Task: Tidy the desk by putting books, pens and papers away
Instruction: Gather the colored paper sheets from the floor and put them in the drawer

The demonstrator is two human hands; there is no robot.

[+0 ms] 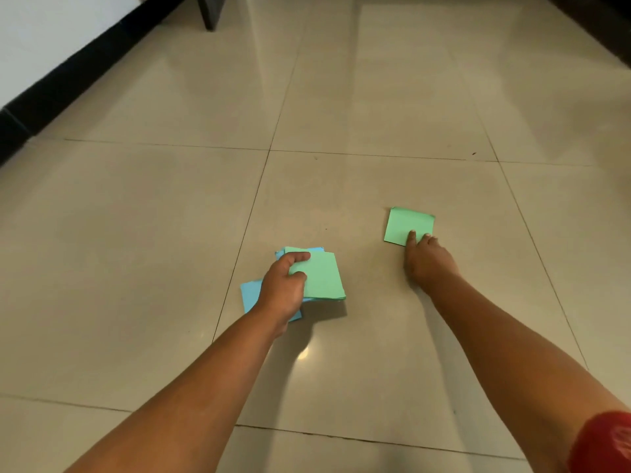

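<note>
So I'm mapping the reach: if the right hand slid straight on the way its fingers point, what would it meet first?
The right hand already touches the green paper; beyond that, only bare floor shows, though depth is unclear.

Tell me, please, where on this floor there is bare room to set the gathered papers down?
Bare tiled floor lies beyond both hands, up to the dark furniture leg, and left of the stack towards the black skirting. The strip between the paper stack gripped by the left hand and the green sheet touched by the right hand is tighter.
</note>
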